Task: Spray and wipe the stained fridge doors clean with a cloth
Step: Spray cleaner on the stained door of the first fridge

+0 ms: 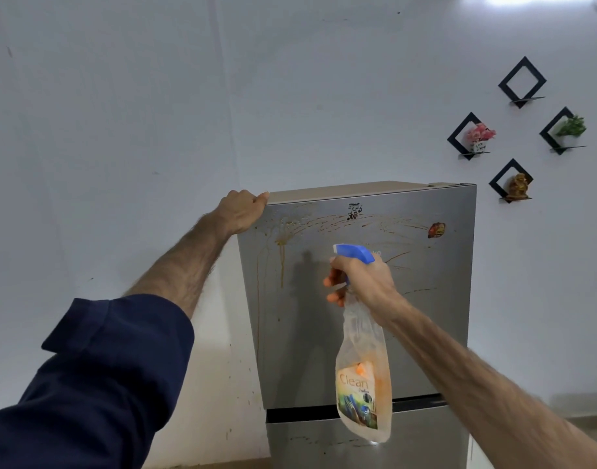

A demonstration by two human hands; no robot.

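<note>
Steadying the fridge comes first: my left hand (pixel 243 211) is curled over the top left corner of the upper door (pixel 435 316), fingers hooked on the edge, I judge to keep the cabinet from rocking and to brace my reach. My right hand (pixel 361 282) is wrapped tight around the neck of the spray bottle (pixel 363 377), index and middle fingers pressed on the trigger side, the blue nozzle head (pixel 354 253) sticking out just above my knuckles and aimed at the door. The clear body with its orange liquid hangs straight down below my grip, its base level with the gap between the upper door and the lower door (pixel 317 448). Brown stains (pixel 327 222) arc across the steel above and to both sides of the nozzle, with long drips running down to the left of my grip, so holding the nozzle close to them makes sense for wetting the worst patch first. Splashes also mark the lower door beneath the bottle. No cloth is visible, so I take this as the spraying step, wiping not yet begun. Overspray could reach the round sticker (pixel 436 230) up and to the right of my grip.
</note>
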